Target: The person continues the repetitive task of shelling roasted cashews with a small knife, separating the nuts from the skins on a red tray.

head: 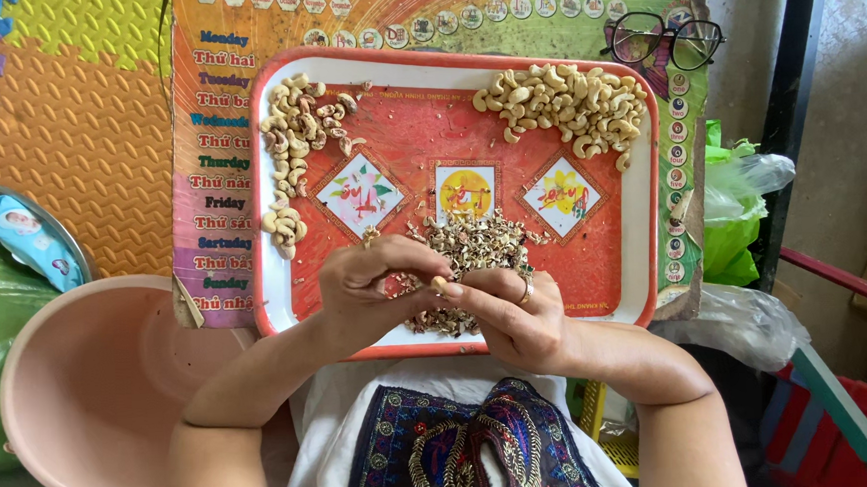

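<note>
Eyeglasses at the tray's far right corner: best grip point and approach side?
Probably the bridge of the eyeglasses, pinched from above. They lie open with lenses side by side, so the bridge is the narrow, rigid middle and avoids touching the lenses. They rest partly on the chart just beyond the red tray, with open space above. Both the left hand and the right hand are busy with a cashew.
</note>
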